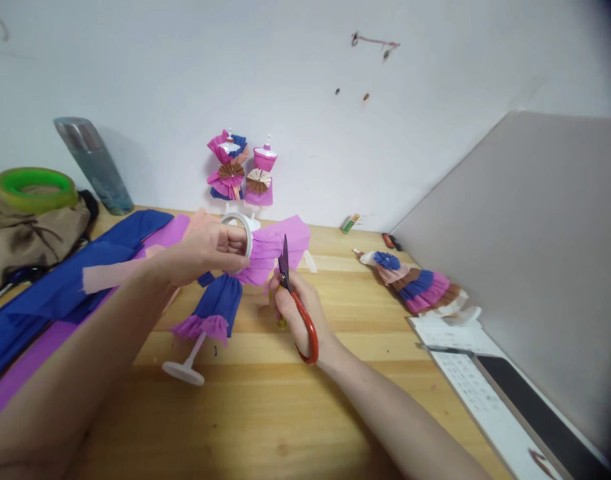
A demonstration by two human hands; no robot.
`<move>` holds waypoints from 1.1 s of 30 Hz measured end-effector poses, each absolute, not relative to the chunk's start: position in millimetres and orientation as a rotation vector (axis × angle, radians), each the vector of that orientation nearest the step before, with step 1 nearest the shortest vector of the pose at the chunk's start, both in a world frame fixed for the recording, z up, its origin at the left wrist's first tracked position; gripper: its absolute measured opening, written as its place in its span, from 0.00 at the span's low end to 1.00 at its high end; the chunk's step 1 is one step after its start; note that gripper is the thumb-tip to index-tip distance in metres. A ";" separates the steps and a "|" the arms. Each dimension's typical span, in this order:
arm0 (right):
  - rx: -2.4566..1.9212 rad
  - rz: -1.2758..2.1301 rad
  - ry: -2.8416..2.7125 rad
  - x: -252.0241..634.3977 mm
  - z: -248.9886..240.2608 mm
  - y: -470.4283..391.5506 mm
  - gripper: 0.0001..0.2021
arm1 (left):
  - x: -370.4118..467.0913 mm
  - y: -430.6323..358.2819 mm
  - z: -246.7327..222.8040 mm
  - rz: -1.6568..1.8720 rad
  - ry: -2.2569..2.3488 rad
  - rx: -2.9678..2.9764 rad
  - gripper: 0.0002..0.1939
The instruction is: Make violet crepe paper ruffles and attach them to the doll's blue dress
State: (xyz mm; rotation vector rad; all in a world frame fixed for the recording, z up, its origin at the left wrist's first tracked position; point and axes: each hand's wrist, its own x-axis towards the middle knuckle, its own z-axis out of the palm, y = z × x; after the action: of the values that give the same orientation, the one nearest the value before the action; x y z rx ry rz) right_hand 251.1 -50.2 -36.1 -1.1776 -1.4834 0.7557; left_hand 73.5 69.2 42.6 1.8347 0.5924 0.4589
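My left hand (208,248) is closed round a white roll of tape (248,235), its fingers reaching into the ring. Pleated purple crepe paper (272,250) fans out just right of the roll, against my left fingertips; whether they pinch it as well is hidden. In my right hand (302,310) are scissors (306,327) with red handles, the dark blades pointing up at the paper's right part. Below my left hand, a small dress-form stand (189,367) leans over, wearing a blue paper skirt (218,303) with a purple ruffled hem.
Two dressed mini dress forms (231,170) stand by the wall. Another layered paper dress (420,287) lies at right, near a white board (465,380). Blue crepe paper (80,287) spreads leftward. Behind it are a flask (98,167) and a green tape roll (35,189) on a brown bag (32,230).
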 end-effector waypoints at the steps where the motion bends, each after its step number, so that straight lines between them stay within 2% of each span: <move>1: -1.178 0.752 -1.487 251.3 -36.6 -50.1 0.20 | 73.3 69.3 42.6 0.457 0.593 1.834 0.11; 11: -1.222 0.737 -1.481 250.8 -37.4 -48.2 0.18 | 72.6 65.6 49.5 0.452 0.591 1.825 0.05; 33: -1.251 0.765 -1.426 247.6 -35.5 -50.2 0.19 | 69.0 60.5 52.1 0.537 0.611 1.825 0.06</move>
State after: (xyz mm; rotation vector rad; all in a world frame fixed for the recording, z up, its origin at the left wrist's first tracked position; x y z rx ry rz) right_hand 247.6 -50.2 -35.5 -1.2511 -1.4258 0.7645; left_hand 69.0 60.5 52.1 1.8251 0.6109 0.5369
